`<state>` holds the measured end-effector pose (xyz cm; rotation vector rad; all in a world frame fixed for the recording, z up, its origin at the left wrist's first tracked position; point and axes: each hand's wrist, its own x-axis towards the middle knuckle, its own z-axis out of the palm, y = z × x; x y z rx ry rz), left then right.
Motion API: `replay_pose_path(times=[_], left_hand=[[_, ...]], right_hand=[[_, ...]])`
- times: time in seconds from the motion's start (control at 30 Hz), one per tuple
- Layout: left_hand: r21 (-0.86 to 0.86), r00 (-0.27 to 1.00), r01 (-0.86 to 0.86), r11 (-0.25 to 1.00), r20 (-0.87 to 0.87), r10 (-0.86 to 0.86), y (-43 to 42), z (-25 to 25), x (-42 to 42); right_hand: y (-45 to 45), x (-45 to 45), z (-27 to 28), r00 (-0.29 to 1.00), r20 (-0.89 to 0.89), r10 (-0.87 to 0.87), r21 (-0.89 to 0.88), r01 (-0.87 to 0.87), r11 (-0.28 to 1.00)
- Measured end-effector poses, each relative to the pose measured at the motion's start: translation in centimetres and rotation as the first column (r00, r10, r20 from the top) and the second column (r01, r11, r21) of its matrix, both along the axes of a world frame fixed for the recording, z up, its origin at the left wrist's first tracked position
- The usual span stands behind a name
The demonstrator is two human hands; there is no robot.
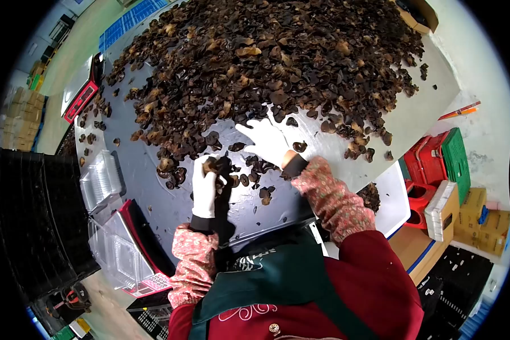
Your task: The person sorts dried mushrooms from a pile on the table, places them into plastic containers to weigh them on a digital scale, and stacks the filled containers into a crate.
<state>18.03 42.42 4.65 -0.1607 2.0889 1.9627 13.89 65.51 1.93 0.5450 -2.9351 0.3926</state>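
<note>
A large heap of dark brown wood ear mushrooms (255, 62) spreads over the grey table (147, 209). My left hand (205, 187), in a white glove, is closed at the near edge of the heap, with a brown wood ear mushroom (211, 165) between thumb and fingers. To its right, my right hand (265, 140), also gloved in white, has its fingers spread over the tabletop and touches the front of the heap. Several loose mushroom pieces (255, 168) lie between and below the two hands.
Clear plastic clamshell boxes (116, 249) sit at the left beside a red scale (153, 281). Another red scale (84, 99) stands at the far left edge. On the right are a white bin (394, 204), red and green crates (456, 164) and cardboard boxes (484, 226).
</note>
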Motion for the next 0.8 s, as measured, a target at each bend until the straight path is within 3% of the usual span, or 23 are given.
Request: replay_pose_path(times=[0.03, 0.13, 0.23, 0.27, 0.3, 0.37, 0.4, 0.5, 0.53, 0.63, 0.67, 0.7, 0.73, 0.77, 0.8], left_hand=[[0.115, 0.996, -0.061, 0.991, -0.057, 0.068, 0.2, 0.9, 0.0], [0.36, 0.99, -0.139, 0.922, 0.035, 0.135, -2.7, 3.3, 0.9], [0.395, 0.964, -0.239, 0.887, -0.01, 0.264, -6.8, 2.1, 1.7], [0.303, 0.952, -0.286, 0.909, -0.021, 0.306, -7.9, 1.6, 2.2], [0.226, 0.944, -0.317, 0.921, -0.02, 0.33, -8.5, 1.5, 2.5], [0.022, 0.977, -0.207, 0.978, -0.057, 0.208, -9.6, 0.1, 2.6], [0.013, 0.985, -0.165, 0.986, 0.043, 0.164, -8.9, 1.8, 2.6], [-0.241, 0.975, -0.101, 0.965, -0.218, 0.047, -8.8, -2.6, 2.0], [-0.323, 0.978, -0.102, 0.941, -0.208, 0.035, -8.1, -1.4, 1.9], [-0.67, 0.962, -0.076, 0.738, -0.244, -0.123, -6.4, -0.2, 2.3], [-0.715, 0.922, -0.111, 0.69, -0.333, -0.198, -6.0, -1.2, 2.4], [-0.821, 0.951, 0.022, 0.571, -0.158, -0.264, -5.6, -1.3, 2.2], [-0.85, 0.922, 0.022, 0.527, -0.186, -0.339, -5.4, -1.9, 2.2], [-0.876, 0.886, 0.015, 0.483, -0.212, -0.412, -5.1, -2.6, 2.1], [-0.854, 0.856, -0.054, 0.518, -0.307, -0.416, -4.7, -2.4, 2.2]], right_hand=[[-0.7, -0.5, 0.6, 0.996, 0.087, 0.01, 0.011, -0.011, 1.0], [-0.1, -2.0, -2.2, 0.986, 0.109, 0.127, -0.268, -0.094, 0.959], [0.9, -2.7, -2.0, 0.969, 0.167, 0.181, -0.6, -0.046, 0.799], [0.8, -2.4, -1.3, 0.963, 0.204, 0.174, -0.631, -0.007, 0.776], [0.1, -2.3, -1.4, 0.973, 0.074, 0.217, -0.627, -0.124, 0.769], [-1.6, -1.6, -1.8, 0.965, 0.113, 0.236, -0.508, -0.148, 0.849], [-2.9, -0.3, 1.3, 0.941, 0.304, 0.153, -0.332, -0.046, 0.942], [-4.2, -0.5, -0.5, 0.957, 0.243, 0.159, -0.219, -0.106, 0.97], [-4.0, -1.0, -1.4, 0.962, 0.203, 0.18, -0.314, -0.11, 0.943], [-2.7, -1.1, -0.6, 0.971, 0.121, 0.205, -0.65, -0.079, 0.756], [-2.6, -0.4, 0.4, 0.98, 0.093, 0.177, -0.693, -0.064, 0.718], [-2.7, 0.5, 1.5, 0.987, 0.067, 0.144, -0.734, -0.049, 0.677], [-2.9, 1.9, 3.0, 0.906, 0.392, 0.157, -0.847, 0.289, 0.446], [-2.8, 3.0, 3.6, 0.899, 0.393, 0.191, -0.896, 0.328, 0.299], [-2.7, 4.1, 4.3, 0.887, 0.412, 0.21, -0.905, 0.372, 0.206]])
